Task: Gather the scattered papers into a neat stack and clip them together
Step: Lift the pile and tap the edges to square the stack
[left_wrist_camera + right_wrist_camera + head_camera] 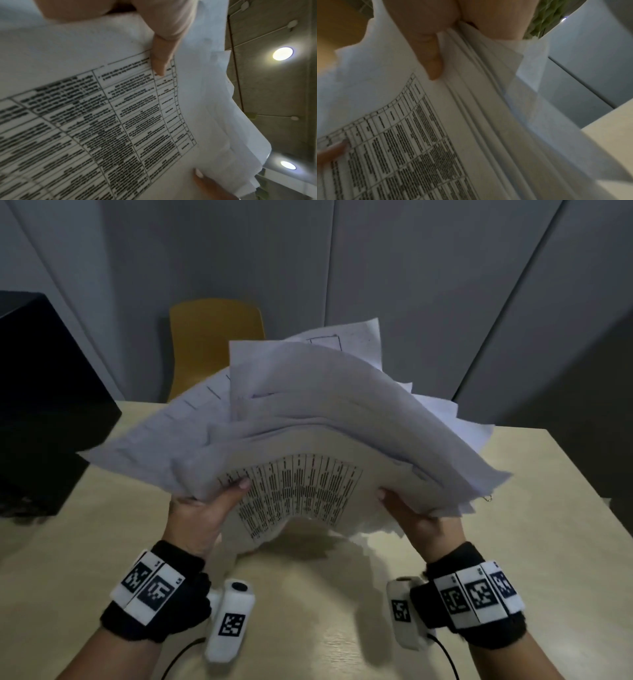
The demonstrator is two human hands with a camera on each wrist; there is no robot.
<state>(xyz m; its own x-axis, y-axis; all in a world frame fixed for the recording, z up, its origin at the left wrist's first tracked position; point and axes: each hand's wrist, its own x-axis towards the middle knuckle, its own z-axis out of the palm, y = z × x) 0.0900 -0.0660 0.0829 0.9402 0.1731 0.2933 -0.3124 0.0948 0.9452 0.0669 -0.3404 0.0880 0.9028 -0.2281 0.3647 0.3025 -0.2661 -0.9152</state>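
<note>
In the centre of the head view a thick, ragged bundle of papers (pixel 308 419) is held up off the pale wooden table (pixel 534 546), bowed into an arch with its far edges fanned out unevenly toward the upper middle of the frame. The left hand (pixel 202 515) grips the bundle's near left corner, thumb on top of the sheet facing the camera and the other fingers hidden beneath — a pinch on the stack's edge. The right hand (pixel 411 518) holds the near right corner the same way, thumb pressed on the top sheet, the remaining fingers out of sight behind the paper. The sheet facing the camera carries a printed table (pixel 294 491) of dense dark text in ruled columns; the words are too blurred to read. The left wrist view shows the thumb (pixel 163 58) lying flat on that printed grid near its corner, with the loose edges of other sheets staggered to the right. The right wrist view shows a thumb (pixel 428 51) pressed beside many layered sheet edges. At the right edge of the bundle in the head view a small gold clip (pixel 488 498) sits on the table, just beside the paper's edge. Behind the table stands a yellow chair (pixel 215 337), and a black box (pixel 44 392) sits at the left of the frame.
</note>
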